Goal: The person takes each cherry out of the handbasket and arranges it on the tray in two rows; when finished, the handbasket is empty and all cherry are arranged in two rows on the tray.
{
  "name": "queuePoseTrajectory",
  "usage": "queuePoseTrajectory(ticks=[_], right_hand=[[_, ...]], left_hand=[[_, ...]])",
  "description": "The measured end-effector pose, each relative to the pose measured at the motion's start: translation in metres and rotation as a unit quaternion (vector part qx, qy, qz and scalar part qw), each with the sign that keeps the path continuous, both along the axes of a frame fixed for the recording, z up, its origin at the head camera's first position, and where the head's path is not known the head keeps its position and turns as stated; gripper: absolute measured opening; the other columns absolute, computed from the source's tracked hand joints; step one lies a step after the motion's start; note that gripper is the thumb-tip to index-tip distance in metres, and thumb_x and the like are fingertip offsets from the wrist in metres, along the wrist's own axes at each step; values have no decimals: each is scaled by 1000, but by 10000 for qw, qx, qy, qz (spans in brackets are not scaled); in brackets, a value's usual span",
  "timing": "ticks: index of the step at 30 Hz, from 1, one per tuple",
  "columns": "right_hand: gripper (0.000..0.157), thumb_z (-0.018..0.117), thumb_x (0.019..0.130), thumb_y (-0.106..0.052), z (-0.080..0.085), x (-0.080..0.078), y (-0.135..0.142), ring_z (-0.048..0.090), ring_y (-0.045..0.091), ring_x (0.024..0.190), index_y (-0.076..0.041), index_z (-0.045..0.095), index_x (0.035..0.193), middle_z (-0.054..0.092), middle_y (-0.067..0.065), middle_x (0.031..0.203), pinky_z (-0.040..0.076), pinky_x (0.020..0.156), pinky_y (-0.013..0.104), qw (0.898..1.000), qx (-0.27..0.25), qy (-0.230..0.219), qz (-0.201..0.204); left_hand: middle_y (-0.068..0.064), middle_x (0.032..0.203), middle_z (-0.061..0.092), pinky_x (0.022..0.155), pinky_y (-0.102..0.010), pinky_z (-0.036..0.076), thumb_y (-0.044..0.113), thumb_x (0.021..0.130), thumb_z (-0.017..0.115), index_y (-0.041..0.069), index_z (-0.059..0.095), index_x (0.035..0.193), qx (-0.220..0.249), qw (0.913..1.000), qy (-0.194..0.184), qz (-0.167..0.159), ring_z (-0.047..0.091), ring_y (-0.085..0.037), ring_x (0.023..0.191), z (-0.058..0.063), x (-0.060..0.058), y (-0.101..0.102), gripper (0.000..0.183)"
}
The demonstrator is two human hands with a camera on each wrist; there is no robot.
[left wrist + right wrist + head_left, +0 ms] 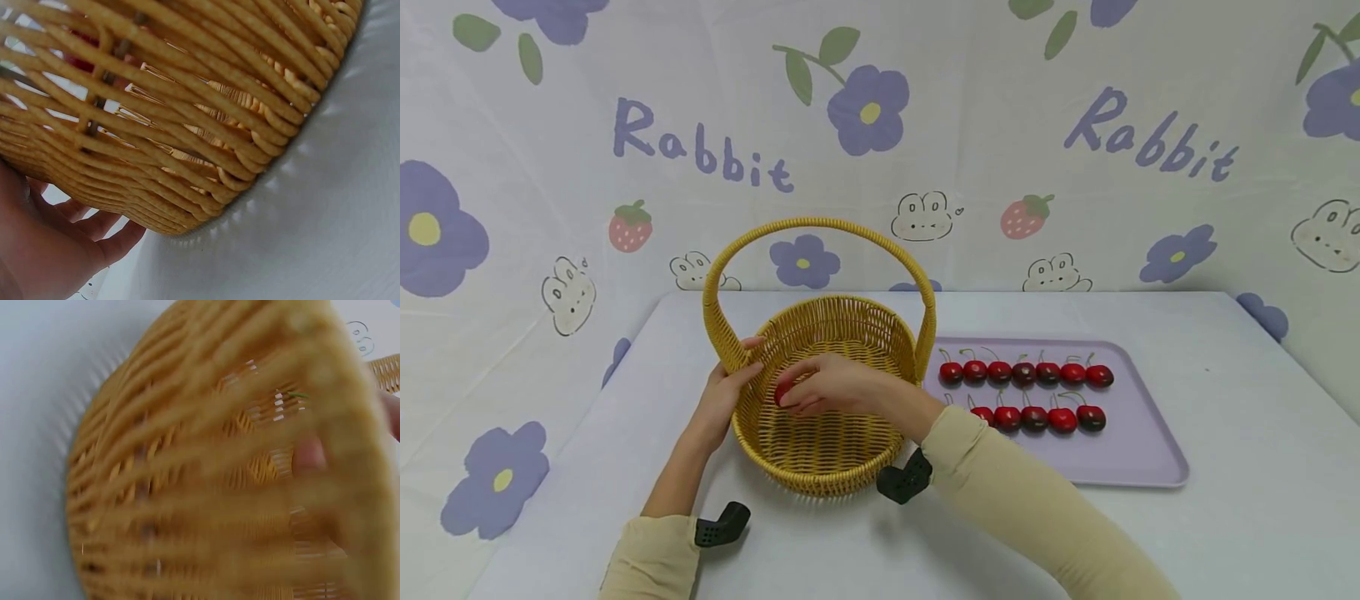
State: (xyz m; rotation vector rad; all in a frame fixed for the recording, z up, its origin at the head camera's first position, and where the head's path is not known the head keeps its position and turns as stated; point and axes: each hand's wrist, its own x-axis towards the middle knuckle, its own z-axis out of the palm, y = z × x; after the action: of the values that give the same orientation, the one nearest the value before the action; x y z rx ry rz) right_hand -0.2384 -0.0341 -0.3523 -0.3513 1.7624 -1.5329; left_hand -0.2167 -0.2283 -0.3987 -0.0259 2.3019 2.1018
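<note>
A yellow wicker basket [820, 482] with a tall arched handle stands on the table. At its left side, near the foot of the handle, my left hand [718, 400] holds the rim, with the thumb over the edge. The left wrist view shows that hand's fingers [122, 242] against the outer weave. My right hand [846, 385] reaches over the opening and pinches a red cherry [782, 392] above the basket's floor, near the left wall. In the right wrist view, the blurred basket wall [187, 456] hides most of this hand.
To the right lies a light purple tray [1150, 454] bearing a back row of cherries [999, 372] and a front row of cherries [1034, 418], stems upward. The right sleeve [1022, 508] covers part of the tray's left side. A patterned cloth [985, 150] hangs behind the table.
</note>
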Motion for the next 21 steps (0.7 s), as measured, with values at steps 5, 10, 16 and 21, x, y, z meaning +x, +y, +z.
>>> queuePoseTrajectory(ticks=[5, 10, 16, 21], right_hand=[[42, 65, 89, -1, 3, 0, 18, 59, 36, 105, 3, 52, 129, 58, 14, 107, 44, 93, 45, 9997, 35, 212, 125], [40, 68, 88, -8, 12, 5, 34, 59, 37, 103, -3, 58, 126, 59, 11, 107, 46, 91, 46, 9951, 401, 774, 472], [41, 66, 89, -6, 23, 12, 50, 58, 36, 105, -3, 56, 128, 58, 13, 109, 45, 91, 46, 9933, 211, 880, 713], [37, 69, 88, -12, 27, 18, 64, 58, 25, 90, -10, 61, 124, 60, 8, 103, 49, 84, 39, 9861, 494, 1347, 841]], left_hand=[[-14, 146, 33, 107, -43, 20, 12, 101, 42, 6, 36, 143, 56, 10000, -48, 20, 33, -27, 127, -1, 1, 0, 43], [-13, 147, 32, 107, -43, 19, 13, 101, 43, 7, 36, 144, 60, 10000, -76, 14, 32, -27, 129, -2, 0, -1, 44], [-14, 147, 32, 107, -45, 19, 13, 101, 43, 7, 36, 144, 29, 10000, -18, -29, 32, -29, 130, -3, 0, 0, 44], [-15, 146, 32, 107, -45, 19, 13, 101, 43, 7, 35, 145, 37, 10000, -11, -42, 32, -29, 129, -2, 2, 0, 45]])
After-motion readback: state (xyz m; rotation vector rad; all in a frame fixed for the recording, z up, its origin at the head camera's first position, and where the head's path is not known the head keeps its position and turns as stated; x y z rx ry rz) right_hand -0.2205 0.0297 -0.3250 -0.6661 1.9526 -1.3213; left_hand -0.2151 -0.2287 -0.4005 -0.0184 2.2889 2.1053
